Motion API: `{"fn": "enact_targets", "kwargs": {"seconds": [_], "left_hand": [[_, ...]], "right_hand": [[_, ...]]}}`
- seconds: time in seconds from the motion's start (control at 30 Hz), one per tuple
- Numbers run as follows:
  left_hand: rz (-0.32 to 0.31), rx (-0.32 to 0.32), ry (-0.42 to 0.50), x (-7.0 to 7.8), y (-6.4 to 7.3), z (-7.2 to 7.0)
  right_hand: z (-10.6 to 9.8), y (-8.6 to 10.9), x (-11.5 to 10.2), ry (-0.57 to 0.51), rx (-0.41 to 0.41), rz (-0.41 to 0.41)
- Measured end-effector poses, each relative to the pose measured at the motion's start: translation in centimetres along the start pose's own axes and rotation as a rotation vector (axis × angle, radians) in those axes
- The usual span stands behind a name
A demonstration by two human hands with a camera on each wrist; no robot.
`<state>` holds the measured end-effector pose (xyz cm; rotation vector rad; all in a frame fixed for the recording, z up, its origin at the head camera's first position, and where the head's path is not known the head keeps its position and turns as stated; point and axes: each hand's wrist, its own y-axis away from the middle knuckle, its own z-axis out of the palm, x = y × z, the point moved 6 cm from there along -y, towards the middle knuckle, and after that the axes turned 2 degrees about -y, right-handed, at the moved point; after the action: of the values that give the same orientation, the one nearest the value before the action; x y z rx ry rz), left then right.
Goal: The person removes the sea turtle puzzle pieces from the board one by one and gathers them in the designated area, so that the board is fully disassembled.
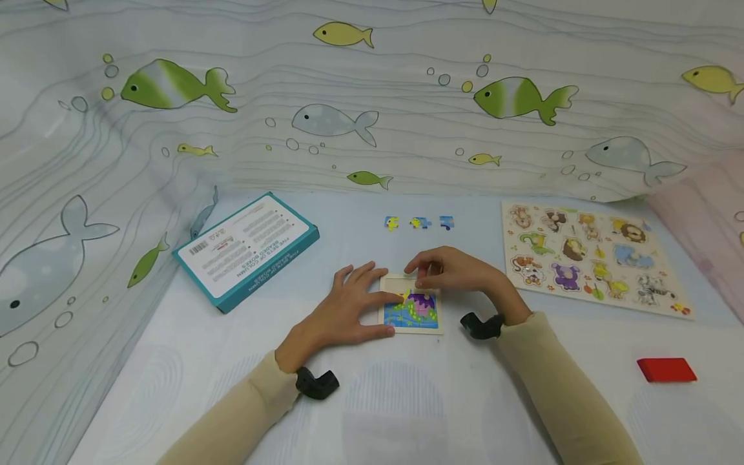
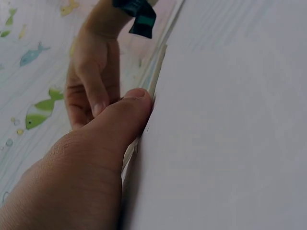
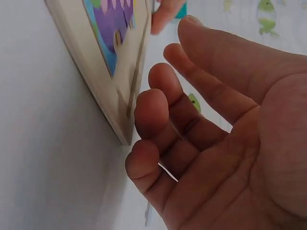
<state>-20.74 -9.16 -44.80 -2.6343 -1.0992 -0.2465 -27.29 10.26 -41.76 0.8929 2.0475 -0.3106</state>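
Note:
A small square jigsaw puzzle point(image 1: 415, 316) with a purple, green and blue picture lies in a pale wooden tray point(image 3: 84, 64), whose top strip is bare. My left hand point(image 1: 349, 307) spreads over the tray's left side, index finger on the picture and thumb point(image 2: 136, 103) along the lower left edge. At the top right corner hovers my right hand point(image 1: 456, 271), fingers loosely bent. The right wrist view shows nothing between its thumb point(image 3: 216, 52) and fingers. Beyond the tray lie three loose puzzle pieces point(image 1: 392, 223), blue and yellow, in a row.
To the left is a teal and white box point(image 1: 250, 248). An animal puzzle board point(image 1: 587, 258) lies at the right, with a red block point(image 1: 666, 370) nearer me. A fish-patterned sheet point(image 1: 407, 84) rises behind the table.

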Motion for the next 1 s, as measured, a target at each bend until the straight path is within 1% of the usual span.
{"fn": "enact_targets", "kwargs": {"seconds": [0.13, 0.37, 0.6, 0.77, 0.87, 1.0], "left_hand": [[0.004, 0.016, 0.012, -0.1, -0.1, -0.2], [0.01, 0.043, 0.027, -0.2, -0.3, -0.4], [-0.043, 0.026, 0.054, -0.5, -0.4, -0.3], [-0.084, 0.01, 0.086, -0.7, -0.3, -0.2], [-0.091, 0.015, 0.105, -0.8, -0.2, -0.2], [-0.089, 0.026, 0.107, -0.8, -0.2, -0.1]], "right_hand": [[0.7, -0.1, -0.7, 0.009, -0.009, -0.009], [1.5, -0.3, -1.9, 0.05, 0.016, -0.028], [2.7, -0.7, -2.3, 0.12, 0.03, -0.009], [3.1, -0.6, -2.3, 0.136, 0.022, 0.009], [3.2, -0.6, -2.2, 0.139, 0.013, 0.013], [3.2, -0.5, -2.3, 0.136, 0.013, -0.005]]}}
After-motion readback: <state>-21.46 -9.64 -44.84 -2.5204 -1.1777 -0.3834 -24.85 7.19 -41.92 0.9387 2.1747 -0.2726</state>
